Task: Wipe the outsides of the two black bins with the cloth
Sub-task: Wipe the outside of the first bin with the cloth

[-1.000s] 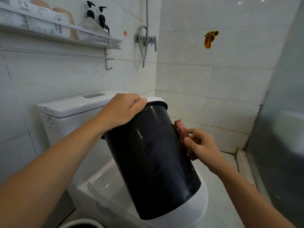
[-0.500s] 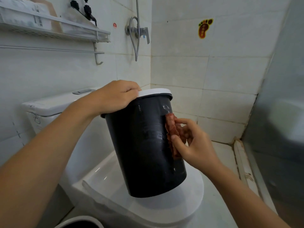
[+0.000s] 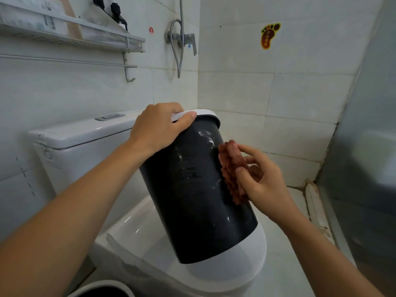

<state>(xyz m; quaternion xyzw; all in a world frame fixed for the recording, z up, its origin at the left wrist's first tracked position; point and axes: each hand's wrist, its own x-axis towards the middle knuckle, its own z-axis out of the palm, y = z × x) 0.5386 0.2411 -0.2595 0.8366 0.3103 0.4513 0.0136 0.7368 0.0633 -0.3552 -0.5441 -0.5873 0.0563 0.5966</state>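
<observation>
Far left, second bin's (image 3: 102, 289) white rim at the bottom edge, beside the toilet (image 3: 225, 273). My left hand (image 3: 157, 128) is curled over the white rim of the bin (image 3: 192, 189) — thumb on the rim, bin tilted, its base on the closed toilet lid. My right hand (image 3: 260, 185) pinches the red-brown cloth (image 3: 230, 166), pressing it to the bin's right side.

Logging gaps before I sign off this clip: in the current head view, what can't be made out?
- Second bin: cut off by the bottom edge; only its rim shows.
- Black bin: far side faces away; whether it is wiped cannot be told.
- Cloth: partly covered by the right hand.
- Bin's white rim: partly under the left hand.
- Shelf: labels too blurred to read; top edge crops the bottles.
</observation>
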